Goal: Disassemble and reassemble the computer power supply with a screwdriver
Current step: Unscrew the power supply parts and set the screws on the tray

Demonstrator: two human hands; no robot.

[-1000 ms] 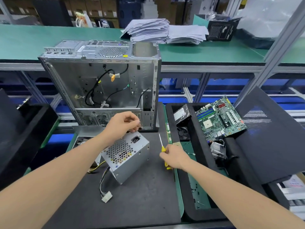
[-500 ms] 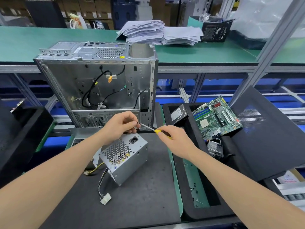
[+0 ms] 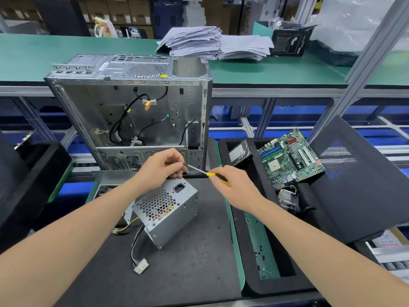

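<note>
**While both hands meet above the power supply: driver tip at the left fingertips**

Though the hands are raised off the bench, the power supply (image 3: 168, 209) itself lies untouched on the black mat (image 3: 194, 269), tilted on one edge, honeycomb grille and mains socket facing up. It sits just in front of the open computer case (image 3: 132, 111). Its wire bundle trails toward the near edge and ends in a white connector (image 3: 141, 265).

Left hand (image 3: 161, 167): fingers curled in tight. Thumb and forefinger are pinched together on a small dark fastener (image 3: 183, 164) right at the driver's tip. Too small to tell its type.

Right hand (image 3: 234, 187): fingers wrapped round the yellow handle of the screwdriver (image 3: 197, 169), most of the handle hidden in the grip. The bare metal shaft slants up and left, spanning the gap between the two hands above the supply's far corner.

Surroundings:
- black foam tray (image 3: 250, 284) just right of the mat, small loose screws on its green floor
- motherboard (image 3: 290, 160) propped at the tray's far end, hard drive (image 3: 239, 152) beside it, heatsink (image 3: 287, 198) below
- perforated black side panel (image 3: 354, 173) leaning at right
- stacked papers (image 3: 199, 43) on the green shelf behind the case
</note>
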